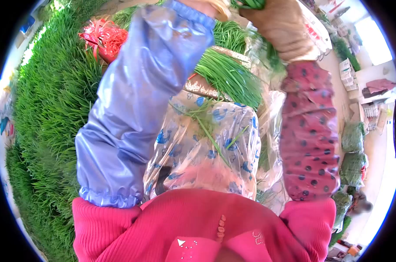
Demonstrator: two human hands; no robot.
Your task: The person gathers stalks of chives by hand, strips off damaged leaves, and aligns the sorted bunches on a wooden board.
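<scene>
Both arms reach away to the top edge of the head view. My left hand (206,7) is mostly cut off there, beyond a shiny blue sleeve cover, so its fingers cannot be made out. A brown glove covers my right hand (274,24), which is at a bunch of green blades (252,4) at the top edge; its fingers are partly cut off. Between the arms, long cut green blades (233,76) lie in a brown patterned holder (202,86). Loose blades rest on the clear plastic with blue prints (206,144) over my lap.
Dense green grass-like blades (54,122) fill the left side. Red shredded strips (106,37) stand at the upper left. Crumpled clear plastic (274,113) lies beside my right sleeve. Wrapped green bundles (353,168) line the floor at the far right.
</scene>
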